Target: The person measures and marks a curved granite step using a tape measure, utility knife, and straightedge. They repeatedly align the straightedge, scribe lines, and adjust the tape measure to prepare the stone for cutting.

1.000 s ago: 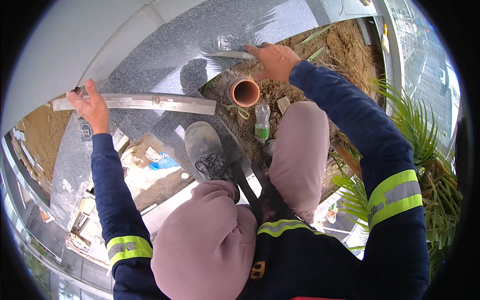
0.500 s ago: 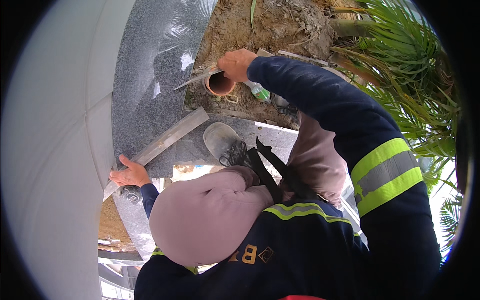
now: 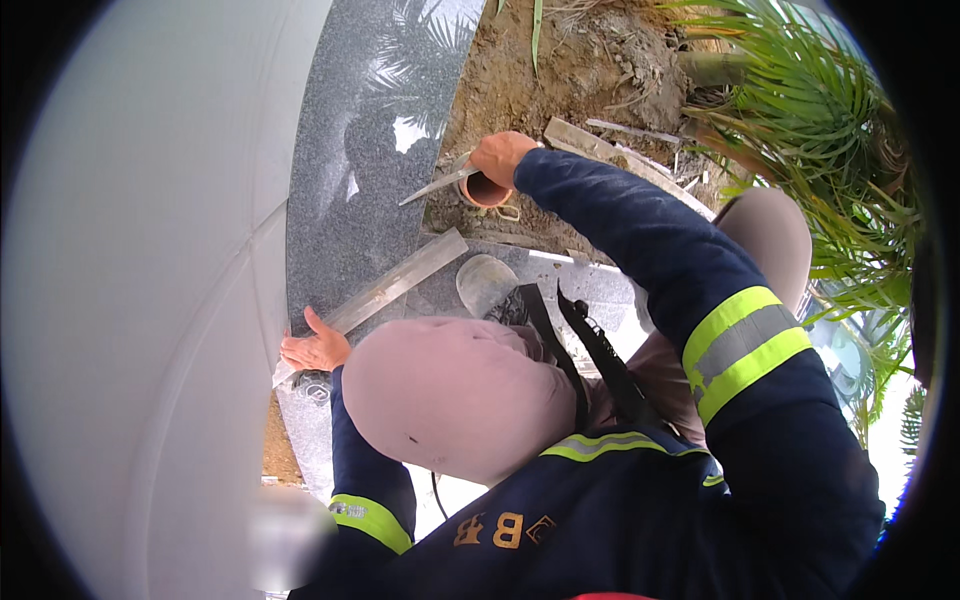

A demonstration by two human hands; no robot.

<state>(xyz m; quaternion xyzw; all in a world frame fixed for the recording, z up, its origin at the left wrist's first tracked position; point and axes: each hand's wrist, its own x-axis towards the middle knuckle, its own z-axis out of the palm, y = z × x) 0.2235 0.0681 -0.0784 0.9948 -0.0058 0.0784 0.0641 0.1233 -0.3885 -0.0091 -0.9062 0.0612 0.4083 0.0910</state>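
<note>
In my right hand is a trowel, its thin tapering blade seen nearly edge-on. The closed fingers hide its handle. Just below that hand stands an orange-brown open pipe in the soil, its rim partly covered by blade and fingers. My left hand lies over the lower end of a long pale straight strip, thumb spread away and fingers stretched toward the wall. The strip rests slantwise on the grey speckled stone slab. Whether the strip is wood or metal, I cannot tell.
A smooth pale wall runs along the left. Bare soil and a palm fill the upper right, with a board lying there. My shoe stands on the slab near the strip.
The scene has shifted rightward in the picture as my head moved. My right knee now shows at the right, and the green-labelled bottle near the pipe is no longer visible. Both hands keep their places.
</note>
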